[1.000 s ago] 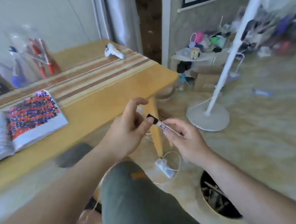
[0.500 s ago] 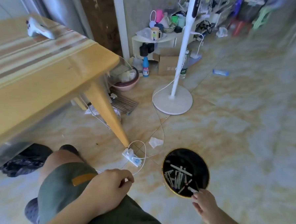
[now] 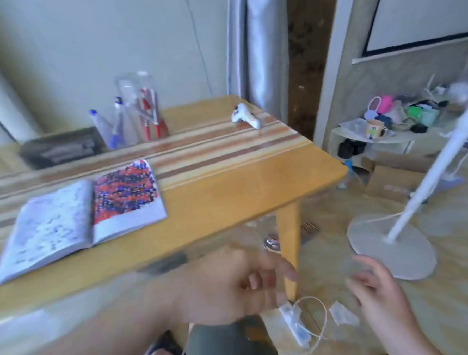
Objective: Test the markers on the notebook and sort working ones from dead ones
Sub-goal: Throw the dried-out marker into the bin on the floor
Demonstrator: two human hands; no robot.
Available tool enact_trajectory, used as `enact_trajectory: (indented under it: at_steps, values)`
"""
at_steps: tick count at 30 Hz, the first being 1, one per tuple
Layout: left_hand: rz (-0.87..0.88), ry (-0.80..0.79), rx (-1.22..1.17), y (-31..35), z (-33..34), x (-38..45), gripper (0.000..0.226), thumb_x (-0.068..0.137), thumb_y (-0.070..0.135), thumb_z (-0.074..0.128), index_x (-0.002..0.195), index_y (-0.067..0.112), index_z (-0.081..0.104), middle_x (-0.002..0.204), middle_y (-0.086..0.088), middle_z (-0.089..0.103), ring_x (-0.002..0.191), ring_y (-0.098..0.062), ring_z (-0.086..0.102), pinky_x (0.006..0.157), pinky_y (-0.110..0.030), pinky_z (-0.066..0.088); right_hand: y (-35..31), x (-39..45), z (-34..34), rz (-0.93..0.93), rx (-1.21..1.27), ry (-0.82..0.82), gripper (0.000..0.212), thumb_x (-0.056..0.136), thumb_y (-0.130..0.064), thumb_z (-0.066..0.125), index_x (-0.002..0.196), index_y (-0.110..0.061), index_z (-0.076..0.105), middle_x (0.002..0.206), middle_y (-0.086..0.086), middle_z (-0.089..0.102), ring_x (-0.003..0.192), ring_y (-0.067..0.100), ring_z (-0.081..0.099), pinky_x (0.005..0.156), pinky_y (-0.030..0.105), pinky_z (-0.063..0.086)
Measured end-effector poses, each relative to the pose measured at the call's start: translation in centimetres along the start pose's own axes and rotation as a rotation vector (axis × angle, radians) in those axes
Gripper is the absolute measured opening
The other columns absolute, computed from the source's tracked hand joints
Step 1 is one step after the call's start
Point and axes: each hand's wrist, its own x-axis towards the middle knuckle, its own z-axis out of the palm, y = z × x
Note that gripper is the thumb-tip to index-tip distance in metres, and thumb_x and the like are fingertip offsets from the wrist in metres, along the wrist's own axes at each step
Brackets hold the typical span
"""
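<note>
An open notebook (image 3: 80, 215) lies on the wooden table (image 3: 228, 194), its right page thick with red and blue scribbles. Behind it, clear cups hold blue markers (image 3: 111, 126) and red markers (image 3: 151, 113). My left hand (image 3: 233, 283) hovers blurred below the table's front edge, fingers loosely curled, nothing visible in it. My right hand (image 3: 377, 292) is lower right over the floor, fingers spread and empty. Both hands are motion-blurred.
A dark flat case (image 3: 60, 147) sits at the table's back, a white glue gun (image 3: 244, 117) at its far right. A white fan stand (image 3: 391, 247) is on the floor to the right, a power strip with cable (image 3: 297, 323) by the table leg (image 3: 289, 245).
The view swung up from the floor bin back to the table. My right hand let the marker go at the bin and rose empty; my left hand lifted off my knee.
</note>
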Motion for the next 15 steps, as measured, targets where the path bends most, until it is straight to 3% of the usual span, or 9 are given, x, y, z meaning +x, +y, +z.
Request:
enact_trajectory:
  at_steps: [2,4,8,12,15]
  values:
    - [0.013,0.187,-0.031,-0.5,-5.5,-2.5,0.023,0.097,0.040,0.068,0.120,0.040,0.068,0.096,0.003,0.067,0.086,-0.015,0.064,0.081,-0.029,0.055,-6.7,-0.3,2.8,-0.178,0.015,-0.112,0.040,0.093,0.005,0.064,0.117,-0.027,0.065,0.083,0.010,0.065,0.051,0.014,0.052,0.050,0.019,0.045]
    - [-0.015,0.383,-0.010,-2.4,-10.3,-4.9,0.019,0.098,0.035,0.068,0.116,0.040,0.070,0.093,0.001,0.067,0.084,-0.018,0.064,0.080,-0.034,0.055,-12.4,-0.8,6.2,-0.373,-0.001,-0.246,0.041,0.094,0.006,0.063,0.119,-0.026,0.064,0.079,0.008,0.064,0.055,0.015,0.053,0.055,0.016,0.046]
    - [-0.163,0.660,0.082,-9.4,-16.9,-9.0,0.016,0.096,0.031,0.071,0.105,0.044,0.071,0.089,0.012,0.071,0.085,-0.009,0.068,0.082,-0.039,0.058,-19.2,0.5,14.5,-0.634,-0.180,-0.420,0.046,0.093,-0.011,0.068,0.118,-0.049,0.058,0.092,-0.008,0.070,0.084,0.015,0.065,0.080,0.034,0.052]
    - [-0.380,0.708,0.203,-17.2,-19.7,-13.0,0.017,0.088,0.056,0.067,0.105,0.052,0.066,0.113,0.025,0.066,0.104,0.002,0.061,0.095,-0.040,0.054,-22.9,1.6,23.6,-0.787,-0.340,-0.516,0.051,0.089,-0.017,0.070,0.114,-0.059,0.055,0.105,-0.017,0.066,0.098,0.006,0.062,0.081,0.034,0.056]
    - [-0.536,0.654,0.265,-21.0,-19.9,-14.4,0.044,0.084,0.076,0.051,0.119,0.053,0.062,0.133,0.021,0.055,0.123,-0.006,0.052,0.107,-0.036,0.043,-24.6,1.3,30.0,-0.811,-0.501,-0.668,0.046,0.090,-0.031,0.068,0.125,-0.055,0.052,0.123,-0.021,0.058,0.113,0.002,0.057,0.097,0.035,0.052]
